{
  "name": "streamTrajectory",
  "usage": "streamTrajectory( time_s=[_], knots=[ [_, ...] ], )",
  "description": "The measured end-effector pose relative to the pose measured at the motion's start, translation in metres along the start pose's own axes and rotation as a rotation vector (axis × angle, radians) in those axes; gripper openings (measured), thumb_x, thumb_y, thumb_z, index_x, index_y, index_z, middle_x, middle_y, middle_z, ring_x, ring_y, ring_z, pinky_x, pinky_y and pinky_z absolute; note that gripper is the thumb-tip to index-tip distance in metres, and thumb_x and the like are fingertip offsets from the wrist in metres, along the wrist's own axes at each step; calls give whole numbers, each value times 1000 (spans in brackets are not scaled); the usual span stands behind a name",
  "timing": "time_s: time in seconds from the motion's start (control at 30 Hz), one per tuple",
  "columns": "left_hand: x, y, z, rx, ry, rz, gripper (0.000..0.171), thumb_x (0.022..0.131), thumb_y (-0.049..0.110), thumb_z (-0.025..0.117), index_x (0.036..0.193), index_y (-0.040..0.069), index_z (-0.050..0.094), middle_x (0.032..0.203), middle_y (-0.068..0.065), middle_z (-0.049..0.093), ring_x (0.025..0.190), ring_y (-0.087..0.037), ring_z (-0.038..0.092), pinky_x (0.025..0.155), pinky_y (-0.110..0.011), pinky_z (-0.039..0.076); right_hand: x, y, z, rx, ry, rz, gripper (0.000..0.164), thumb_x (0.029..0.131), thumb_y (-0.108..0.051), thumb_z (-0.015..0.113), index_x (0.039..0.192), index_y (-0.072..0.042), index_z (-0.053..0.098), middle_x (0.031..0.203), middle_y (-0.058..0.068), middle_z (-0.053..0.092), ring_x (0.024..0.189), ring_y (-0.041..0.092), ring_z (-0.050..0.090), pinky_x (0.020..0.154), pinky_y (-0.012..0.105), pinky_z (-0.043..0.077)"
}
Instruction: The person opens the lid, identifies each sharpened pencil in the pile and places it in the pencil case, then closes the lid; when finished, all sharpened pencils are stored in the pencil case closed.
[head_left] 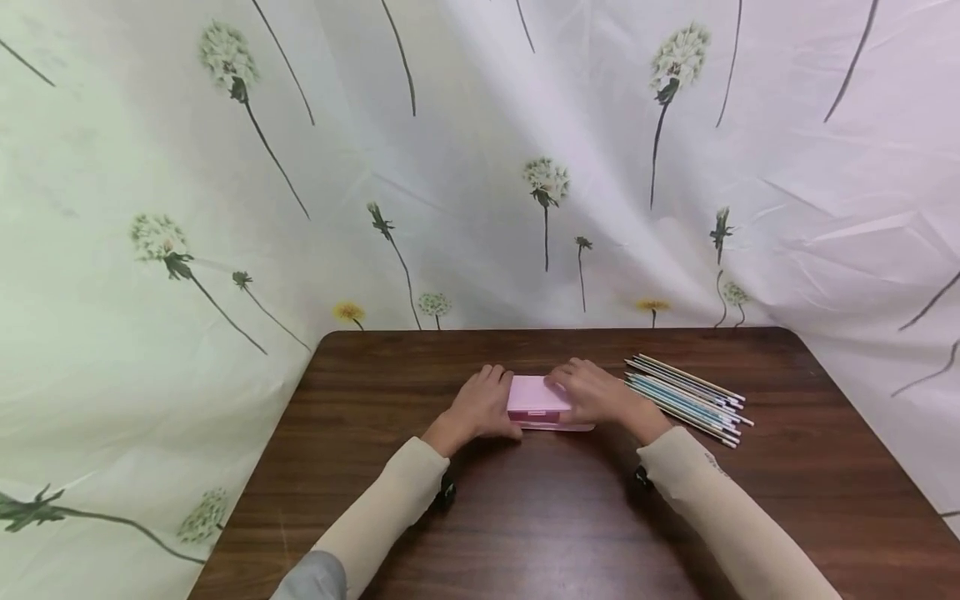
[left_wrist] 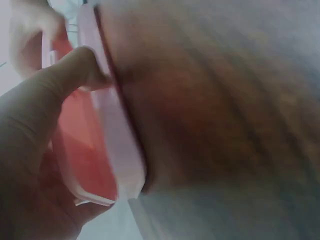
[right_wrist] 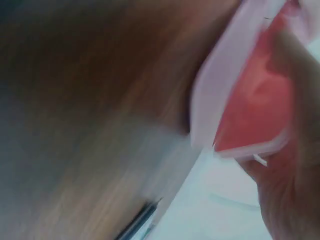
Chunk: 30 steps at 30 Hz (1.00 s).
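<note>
A pink pencil box (head_left: 536, 393) sits on the table between both hands, with a light pink top and a darker, reddish-pink front wall. My left hand (head_left: 483, 404) grips its left end. In the left wrist view the left thumb (left_wrist: 82, 70) lies over the front rim while the fingers go round behind the box. At the other end my right hand (head_left: 592, 392) holds the box, its fingers over the top and its thumb along the front. The right wrist view is blurred, but shows the reddish wall (right_wrist: 260, 105) beside that hand.
Several pencils (head_left: 686, 400) with white ends lie in a loose bundle right of the box, close to the right wrist. Dark wood grain marks the table (head_left: 540, 517). Behind its far edge hangs a white cloth (head_left: 480, 208) printed with dandelions.
</note>
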<state>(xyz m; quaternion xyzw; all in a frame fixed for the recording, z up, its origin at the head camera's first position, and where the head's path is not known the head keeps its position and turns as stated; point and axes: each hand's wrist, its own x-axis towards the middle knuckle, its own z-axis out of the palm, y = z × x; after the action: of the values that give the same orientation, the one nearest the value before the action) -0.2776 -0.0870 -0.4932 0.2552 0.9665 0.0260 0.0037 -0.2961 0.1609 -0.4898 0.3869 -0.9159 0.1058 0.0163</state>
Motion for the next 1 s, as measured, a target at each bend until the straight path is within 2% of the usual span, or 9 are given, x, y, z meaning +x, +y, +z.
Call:
streamTrajectory(
  time_s=[0.17, 0.37, 0.47, 0.57, 0.67, 0.73, 0.87, 0.93, 1.0],
  knots=[
    [2, -1, -2, -68, -28, 9, 110, 74, 61, 91, 151, -5, 50, 144, -20, 59, 132, -33, 54, 118, -42, 48, 3, 5, -9, 58, -61, 80, 62, 86, -38, 88, 137, -8, 69, 138, 13, 71, 123, 32, 64, 107, 51, 54],
    [-2, -13, -1, -201, -45, -32, 108, 79, 53, 87, 161, 1, 42, 155, -19, 53, 141, -34, 50, 116, -49, 50, 4, 5, -18, 131, -80, 55, 60, 89, -29, 82, 142, -5, 67, 151, 19, 62, 135, 38, 62, 114, 56, 50],
    [-7, -21, 0, -322, -49, -47, 108, 81, 49, 87, 165, 4, 36, 159, -20, 48, 145, -37, 47, 115, -54, 50, 2, 7, -24, 176, -82, 66, 57, 89, -21, 81, 141, -5, 68, 150, 18, 64, 136, 37, 62, 114, 56, 49],
    [-15, -30, 0, -485, -35, -72, 110, 82, 39, 90, 167, 4, 30, 163, -22, 43, 151, -41, 42, 119, -58, 45, -2, 10, -32, 244, -82, 103, 52, 90, -19, 81, 139, -6, 69, 140, 14, 71, 125, 31, 68, 109, 53, 54],
    [-22, -37, 0, -647, -12, -96, 113, 81, 27, 93, 168, 1, 26, 168, -24, 37, 157, -42, 36, 125, -58, 37, -4, 16, -37, 333, -32, 138, 43, 92, -19, 81, 133, -6, 73, 129, 12, 77, 109, 24, 72, 99, 50, 58],
    [-26, -41, 0, -732, -10, -105, 115, 81, 21, 93, 168, 0, 21, 169, -25, 36, 158, -39, 36, 128, -55, 34, -4, 22, -39, 367, 24, 160, 35, 94, -21, 80, 127, -9, 77, 123, 8, 79, 105, 18, 72, 95, 45, 59],
    [-32, -43, 2, -877, -12, -100, 118, 80, 13, 94, 168, -2, 18, 166, -26, 41, 153, -38, 45, 125, -51, 38, -3, 37, -38, 425, 124, 229, 26, 98, -29, 78, 118, -12, 81, 110, 3, 81, 92, 13, 69, 83, 36, 56],
    [-35, -44, 4, -928, -9, -101, 117, 80, 10, 93, 168, -2, 17, 165, -25, 44, 151, -39, 49, 123, -50, 41, -4, 43, -37, 481, 150, 283, 28, 101, -31, 75, 120, -12, 80, 111, 5, 80, 93, 14, 68, 82, 34, 55],
    [-39, -44, 6, -946, -11, -111, 116, 82, 11, 92, 169, -2, 17, 166, -24, 43, 150, -38, 50, 122, -49, 43, -7, 48, -35, 589, 165, 335, 32, 104, -31, 72, 126, -8, 77, 118, 11, 78, 98, 19, 70, 85, 37, 58]
  ],
)
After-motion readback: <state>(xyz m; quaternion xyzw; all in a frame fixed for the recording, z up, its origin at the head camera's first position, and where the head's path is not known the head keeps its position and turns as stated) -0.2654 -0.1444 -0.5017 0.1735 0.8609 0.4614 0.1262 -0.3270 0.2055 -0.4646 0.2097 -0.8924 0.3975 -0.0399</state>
